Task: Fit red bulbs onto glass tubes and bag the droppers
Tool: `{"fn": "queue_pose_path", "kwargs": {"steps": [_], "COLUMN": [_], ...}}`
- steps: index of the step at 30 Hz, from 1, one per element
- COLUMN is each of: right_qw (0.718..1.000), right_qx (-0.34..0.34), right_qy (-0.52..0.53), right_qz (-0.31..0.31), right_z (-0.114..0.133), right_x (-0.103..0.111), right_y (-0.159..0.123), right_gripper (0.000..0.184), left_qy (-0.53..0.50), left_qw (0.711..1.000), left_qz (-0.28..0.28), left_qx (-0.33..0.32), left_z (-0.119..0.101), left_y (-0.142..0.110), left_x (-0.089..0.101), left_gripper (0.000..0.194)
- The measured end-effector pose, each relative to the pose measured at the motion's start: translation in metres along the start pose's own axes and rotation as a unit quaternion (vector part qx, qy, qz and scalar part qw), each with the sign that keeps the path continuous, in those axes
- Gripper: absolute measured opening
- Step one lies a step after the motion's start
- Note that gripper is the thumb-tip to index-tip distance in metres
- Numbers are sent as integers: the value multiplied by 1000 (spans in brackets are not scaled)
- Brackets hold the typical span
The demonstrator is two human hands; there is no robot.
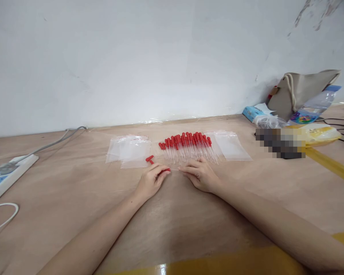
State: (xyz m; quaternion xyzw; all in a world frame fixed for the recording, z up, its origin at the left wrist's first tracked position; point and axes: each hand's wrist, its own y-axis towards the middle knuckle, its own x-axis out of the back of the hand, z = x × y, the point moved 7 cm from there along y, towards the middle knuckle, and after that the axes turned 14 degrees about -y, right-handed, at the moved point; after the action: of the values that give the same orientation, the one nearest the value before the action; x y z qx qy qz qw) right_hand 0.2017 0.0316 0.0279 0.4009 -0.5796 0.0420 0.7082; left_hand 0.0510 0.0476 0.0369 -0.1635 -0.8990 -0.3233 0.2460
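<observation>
My left hand (153,180) pinches a red rubber bulb (168,169) low over the table. From the bulb a thin clear tube (174,169) runs to my right hand (200,175), whose fingertips close on its other end; together they look like a dropper. Loose red bulbs (150,158) lie just beyond my left fingers. Behind both hands is a row of red-topped droppers (186,143), their clear stems pointing toward me. Clear zip bags (136,152) lie left of the row, and more zip bags (232,147) lie on its right.
A white power strip (14,173) with a grey cable sits at the far left. At the back right are a beige bag (304,89), a plastic bottle (318,105), a blue tissue pack (255,112) and a yellow package (318,133). Yellow tape (332,164) crosses the wooden table.
</observation>
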Motion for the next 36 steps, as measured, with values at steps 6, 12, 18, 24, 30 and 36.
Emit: {"fn": "queue_pose_path", "kwargs": {"steps": [6, 12, 18, 24, 30, 36], "right_qw": [1000, 999, 999, 998, 996, 974], "right_qx": [28, 39, 33, 24, 15, -186], "right_qy": [-11, -37, -30, -22, -56, 47], "right_qz": [3, -4, 15, 61, 64, 122], "right_z": [-3, 2, 9, 11, 10, -26], "right_x": [-1, 2, 0, -5, 7, -1], "right_y": [1, 3, 5, 8, 12, 28], "right_gripper": [26, 27, 24, 24, 24, 22], "left_qy": [-11, 9, 24, 36, 63, 133], "left_qw": [998, 997, 995, 992, 994, 984], "left_qz": [59, 80, 94, 108, 33, -116], "left_qx": [-16, -14, -34, -57, -81, -3], "left_z": [-6, -6, -6, -8, -10, 25], "left_y": [-2, -3, -4, -3, 3, 8], "left_x": [-6, -11, -14, -17, -3, 41], "left_gripper": [20, 22, 20, 15, 18, 19]}}
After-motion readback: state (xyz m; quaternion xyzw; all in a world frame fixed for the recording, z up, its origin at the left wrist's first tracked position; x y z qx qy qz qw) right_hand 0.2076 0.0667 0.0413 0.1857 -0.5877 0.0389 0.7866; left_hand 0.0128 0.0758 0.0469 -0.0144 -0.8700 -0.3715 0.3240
